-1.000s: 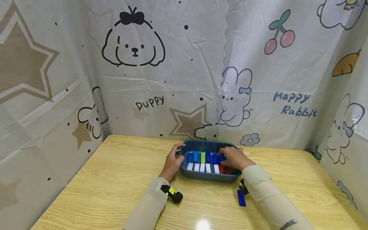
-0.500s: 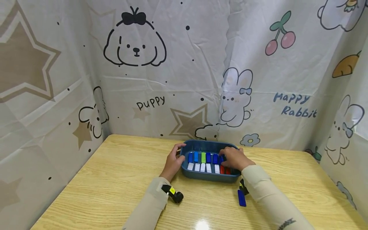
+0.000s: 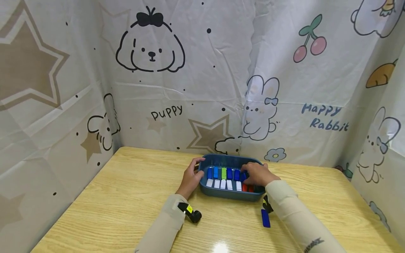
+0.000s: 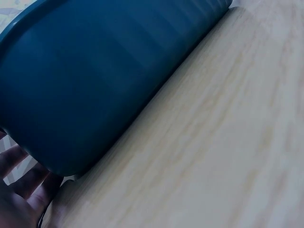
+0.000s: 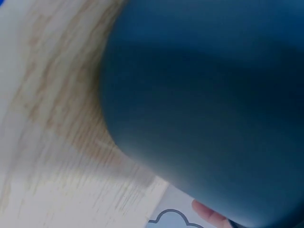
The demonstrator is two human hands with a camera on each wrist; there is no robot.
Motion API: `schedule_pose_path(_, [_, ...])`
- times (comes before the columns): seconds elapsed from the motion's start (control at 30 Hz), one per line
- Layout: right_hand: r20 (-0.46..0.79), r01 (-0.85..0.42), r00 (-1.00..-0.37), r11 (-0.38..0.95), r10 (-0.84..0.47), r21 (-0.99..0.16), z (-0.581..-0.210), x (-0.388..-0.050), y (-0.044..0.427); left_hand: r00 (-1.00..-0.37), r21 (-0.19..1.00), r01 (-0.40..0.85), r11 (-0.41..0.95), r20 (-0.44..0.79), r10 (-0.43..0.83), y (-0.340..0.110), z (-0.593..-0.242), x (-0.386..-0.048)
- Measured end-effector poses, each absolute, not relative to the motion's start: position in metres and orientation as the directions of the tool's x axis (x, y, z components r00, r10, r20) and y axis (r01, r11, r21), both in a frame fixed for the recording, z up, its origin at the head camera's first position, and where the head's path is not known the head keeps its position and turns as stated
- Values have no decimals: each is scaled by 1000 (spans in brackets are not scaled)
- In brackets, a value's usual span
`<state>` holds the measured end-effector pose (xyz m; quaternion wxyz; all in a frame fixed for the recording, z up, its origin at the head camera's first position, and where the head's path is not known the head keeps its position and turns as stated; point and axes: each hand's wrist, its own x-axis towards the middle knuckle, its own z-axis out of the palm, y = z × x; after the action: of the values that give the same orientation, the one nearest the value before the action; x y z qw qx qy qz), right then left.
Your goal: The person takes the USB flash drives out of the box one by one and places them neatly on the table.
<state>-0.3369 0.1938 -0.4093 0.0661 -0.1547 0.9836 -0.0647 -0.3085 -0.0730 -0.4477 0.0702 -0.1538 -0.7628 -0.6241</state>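
A dark teal-blue oblong basin (image 3: 218, 193) stands at the back of the table. Inside it, small rectangular pieces lie in two rows: blue pieces (image 3: 229, 173) with one lime green piece (image 3: 224, 173) behind, white pieces (image 3: 229, 185) and red pieces (image 3: 244, 188) in front. My left hand (image 3: 191, 177) holds the basin's left end between thumb and fingers. Reaching over the right end, my right hand (image 3: 257, 174) pinches a dark blue piece (image 3: 243, 176), partly hidden by the fingers. Wrist views show mostly the basin's outer wall (image 4: 95, 80).
One loose blue piece (image 3: 265, 218) lies on the wooden table (image 3: 126, 196), beside the right wrist's black camera (image 3: 267, 203). Another black camera (image 3: 193, 215) sits on the left wrist. A printed cloth (image 3: 164, 88) hangs behind the table and along both sides.
The view has shifted slightly. Both hands and the basin keep their places; the right thumb and fingers stay at the dark blue piece with barely any motion.
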Motion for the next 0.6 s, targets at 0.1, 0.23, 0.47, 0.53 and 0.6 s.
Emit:
schedule_pose_path(0.1, [-132, -288, -942, 945, -308, -153, -408, -339, 194, -943, 931, 320, 173, 297, 148, -73, -447, -308])
schedule_pose_path(0.23, [-149, -277, -943, 949, -298, -150, -408, -340, 194, -942, 932, 322, 166, 298, 155, -72, -446, -307])
schedule_pose_path(0.47, [-133, -267, -948, 949, -290, -165, -409, -340, 192, -945, 930, 320, 181, 298, 137, -72, -443, -305])
schedule_pose_path(0.53, [-127, -260, -951, 951, -282, -167, -410, -340, 192, -945, 929, 320, 183, 299, 136, -72, -443, -305])
schedule_pose_path(0.6, [-121, -256, -953, 952, -278, -170, -410, -340, 191, -943, 927, 326, 187, 305, 135, -73, -442, -304])
